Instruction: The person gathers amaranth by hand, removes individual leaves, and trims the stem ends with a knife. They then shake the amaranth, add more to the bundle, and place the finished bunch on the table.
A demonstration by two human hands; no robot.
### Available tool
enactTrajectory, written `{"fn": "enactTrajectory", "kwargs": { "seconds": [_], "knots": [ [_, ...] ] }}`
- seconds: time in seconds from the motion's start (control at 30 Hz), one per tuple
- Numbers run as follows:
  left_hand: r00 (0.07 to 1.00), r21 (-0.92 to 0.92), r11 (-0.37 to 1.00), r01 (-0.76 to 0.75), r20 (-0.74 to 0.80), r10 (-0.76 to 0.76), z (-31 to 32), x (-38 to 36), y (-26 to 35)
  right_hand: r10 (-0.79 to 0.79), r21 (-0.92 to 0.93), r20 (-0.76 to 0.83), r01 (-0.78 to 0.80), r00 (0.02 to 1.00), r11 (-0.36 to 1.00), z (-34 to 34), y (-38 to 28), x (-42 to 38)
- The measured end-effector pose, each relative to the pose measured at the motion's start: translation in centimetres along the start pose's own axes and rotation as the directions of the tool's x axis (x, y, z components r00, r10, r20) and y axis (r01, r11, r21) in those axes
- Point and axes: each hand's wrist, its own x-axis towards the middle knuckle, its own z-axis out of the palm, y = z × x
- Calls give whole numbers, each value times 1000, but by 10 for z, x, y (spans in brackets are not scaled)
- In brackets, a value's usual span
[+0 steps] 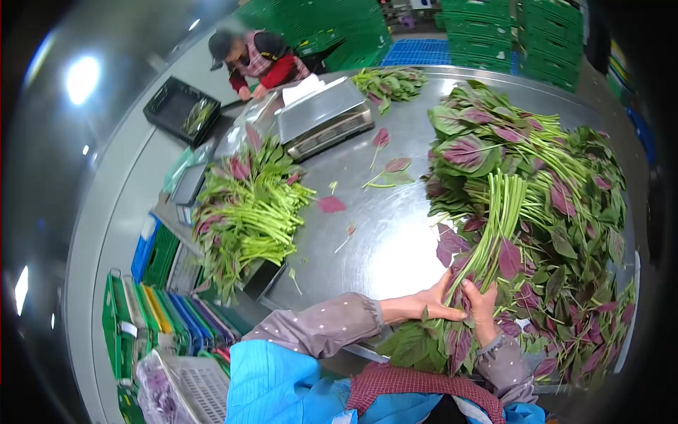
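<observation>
Both of my hands grip one bunch of red amaranth (489, 233) over the near side of the metal table. My left hand (427, 302) is wrapped round its leafy part from the left, and my right hand (482, 311) closes on it from the right. The pale green stems point up and away from me, while purple-green leaves hang down below my fingers. A large pile of the same greens (558, 205) lies just beyond and to the right. Another stack of amaranth bunches (258, 219) sits across the table on the left, stems facing inward.
Loose leaves, one a purple leaf (330, 205), are scattered on the metal table (395, 233). Beyond them stands a weighing scale (328, 116). A person (258, 63) works at the far left near a black crate (182, 112). Green crates (477, 32) are stacked behind; folded coloured crates (166, 318) stand lower left.
</observation>
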Motion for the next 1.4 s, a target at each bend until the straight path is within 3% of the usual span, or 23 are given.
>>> {"fn": "enactTrajectory", "kwargs": {
  "seconds": [0.13, 0.23, 0.3, 0.37, 0.43, 0.5, 0.53, 0.57, 0.67, 0.73, 0.77, 0.83, 0.9, 0.97, 1.0, 1.03, 1.1, 1.13, 1.17, 1.27, 1.3, 1.37, 1.4],
  "knots": [
    [996, -135, 990, 40, -76, -51, 17, -4, -2, 66, -93, -1, -65, 998, 994, 5, -8, -11],
    [995, -142, 989, -29, -99, 15, 26, 6, -27, -15, -46, -4, 15, 1000, 999, -3, 5, -12],
    [994, -209, 976, -57, -101, 36, 35, 6, -23, 51, -93, 5, -50, 999, 994, -10, 10, -16],
    [990, -253, 957, -138, -72, 124, 39, 6, -21, -109, -23, -34, 108, 993, 994, -21, 33, -12],
    [998, -293, 954, -68, -27, 63, 40, 8, -20, -91, -27, -18, 90, 996, 996, -26, 34, -15],
    [979, -328, 923, -201, -93, 181, 42, 16, -21, 33, 203, -72, -17, 997, 979, -28, 28, -18],
    [969, -318, 916, -244, -118, 217, 43, 17, -21, -6, 189, -105, 26, 994, 982, -26, 20, -18],
    [982, -383, 906, -181, -121, 145, 44, 17, -21, 5, 204, -46, 4, 999, 979, -24, 5, -20],
    [970, -373, 901, -222, -177, 165, 46, 22, -28, -101, 146, -169, 126, 980, 981, -16, -2, -22],
    [973, -473, 864, -172, -220, 73, 45, 20, -23, -145, 379, 200, 60, 969, 923, -13, -13, -21],
    [973, -461, 871, -167, -219, 71, 40, 20, -24, -153, 391, 199, 65, 968, 918, -10, -14, -20],
    [962, -347, 925, -151, -266, 57, 35, 19, -20, -130, 207, 246, 79, 961, 975, -7, -21, -17],
    [965, -386, 908, -163, -255, 65, 24, 9, -12, -139, 140, 263, 105, 955, 985, -9, -31, -22],
    [928, -118, 981, -152, -360, 101, 2, -5, 4, -66, -49, 309, 85, 949, 995, -29, -31, -19],
    [915, 187, 971, 148, -399, -63, -16, -11, 22, 63, -127, 226, -35, 972, 991, -38, -30, -19],
    [852, 446, 782, 435, -485, -197, -30, -18, 36, 141, -170, 122, -119, 982, 978, -45, -29, -21],
    [882, 900, 345, 267, -373, 289, -71, -29, -17, 250, -226, 48, -233, 967, 946, -70, -15, -22],
    [895, 959, 3, 284, -266, 358, -83, -34, -43, 239, -225, 56, -221, 969, 949, -77, -14, -23],
    [893, 960, -11, 280, -256, 369, -89, -37, -32, 234, -217, 30, -222, 972, 950, -82, -16, -24],
    [860, 918, 267, 293, -375, 346, -75, -52, 0, 205, -164, -43, -209, 978, 964, -97, -16, -26],
    [854, 928, 226, 297, -364, 373, -74, -50, -3, 174, -151, -60, -181, 983, 972, -104, -13, -24],
    [911, 951, 83, 298, -310, 272, -79, -51, -14, 168, -156, -61, -176, 984, 972, -94, -29, -23],
    [918, 935, -151, 322, -268, 293, -82, -53, -13, 150, -182, -58, -158, 987, 971, -90, -37, -22]
  ]
}}
